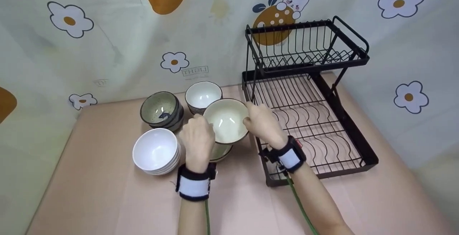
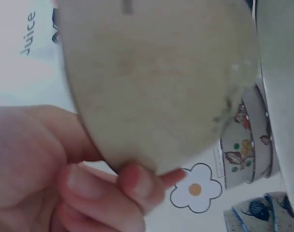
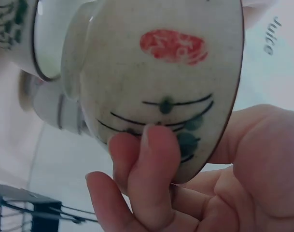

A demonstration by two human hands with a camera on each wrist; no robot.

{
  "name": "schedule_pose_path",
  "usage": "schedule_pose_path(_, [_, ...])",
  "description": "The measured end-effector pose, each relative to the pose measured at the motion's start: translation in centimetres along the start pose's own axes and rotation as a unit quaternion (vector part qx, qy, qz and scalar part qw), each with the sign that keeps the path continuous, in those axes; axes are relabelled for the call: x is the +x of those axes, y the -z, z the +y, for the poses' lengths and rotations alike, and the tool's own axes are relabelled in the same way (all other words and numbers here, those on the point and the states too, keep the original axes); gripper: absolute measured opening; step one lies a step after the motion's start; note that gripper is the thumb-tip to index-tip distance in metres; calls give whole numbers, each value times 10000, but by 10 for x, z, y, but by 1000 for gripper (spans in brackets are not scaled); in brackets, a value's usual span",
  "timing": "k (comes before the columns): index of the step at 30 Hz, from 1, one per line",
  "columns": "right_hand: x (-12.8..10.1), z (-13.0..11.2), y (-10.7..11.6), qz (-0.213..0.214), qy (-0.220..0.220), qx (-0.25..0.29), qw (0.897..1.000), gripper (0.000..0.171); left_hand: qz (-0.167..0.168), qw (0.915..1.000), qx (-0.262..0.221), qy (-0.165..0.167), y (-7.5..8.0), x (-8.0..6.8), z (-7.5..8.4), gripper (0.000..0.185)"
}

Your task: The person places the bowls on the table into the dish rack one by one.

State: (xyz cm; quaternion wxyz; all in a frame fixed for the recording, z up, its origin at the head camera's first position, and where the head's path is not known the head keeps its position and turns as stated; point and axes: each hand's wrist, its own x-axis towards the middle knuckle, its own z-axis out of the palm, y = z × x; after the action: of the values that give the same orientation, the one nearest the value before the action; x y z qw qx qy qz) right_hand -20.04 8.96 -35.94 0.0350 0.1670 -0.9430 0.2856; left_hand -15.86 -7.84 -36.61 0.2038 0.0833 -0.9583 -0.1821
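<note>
A cream bowl (image 1: 226, 120) with a dark rim is held between both hands, its mouth tipped toward the head camera. On its left rim my left hand (image 1: 198, 138) grips, fingers curled beneath the side. My right hand (image 1: 264, 123) pinches the opposite rim, and in the right wrist view its fingertips press the outer wall, which bears a red stamp (image 3: 173, 47) and dark green brush marks. Partly hidden below the held bowl is another greenish bowl (image 1: 220, 151) on the table.
Left of the hands stand a stack of white bowls (image 1: 156, 150) and a stack of speckled green bowls (image 1: 161, 109). Behind is a white-lined bowl (image 1: 203, 95). A black two-tier dish rack (image 1: 322, 170) stands on the right, close to my right forearm. A patterned curtain (image 1: 122, 48) hangs behind.
</note>
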Motion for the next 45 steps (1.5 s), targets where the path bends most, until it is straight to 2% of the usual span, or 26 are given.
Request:
schedule_pose_path(4, [-6,2,8,265,21,142,9995,34,137,9993,-253,-226,0,2,1,16])
schedule_pose_path(10, [-12,10,12,702,134,122,9974,31,-13,9980,-521,-364,-5,0,5,17])
schedule_pose_path(18, [-14,18,8,753,78,-38,9971,31,293,9971,-499,-501,-15,-4,9,12])
schedule_pose_path(22, [-14,25,12,780,48,-84,9969,32,191,9969,-550,-533,-19,-5,13,14])
schedule_pose_path(28, [-13,35,20,761,-43,339,9965,37,165,9961,-560,-666,-26,-4,18,17])
schedule_pose_path(33, [-12,41,26,860,-86,331,9957,38,140,9947,-797,-637,-32,-3,23,19])
schedule_pose_path(37, [-12,46,29,982,24,472,9940,38,304,9897,-1076,-898,-36,-4,26,22])
schedule_pose_path(40, [-13,49,30,1112,76,507,9925,36,75,9855,-1291,-1099,-37,-6,30,32])
schedule_pose_path(43, [-13,52,31,1238,-19,470,9912,38,-700,9819,-1311,-1171,-36,-8,36,47])
schedule_pose_path(45, [-13,53,32,1285,-137,481,9904,39,-1275,9750,-1314,-1256,-34,-9,39,57])
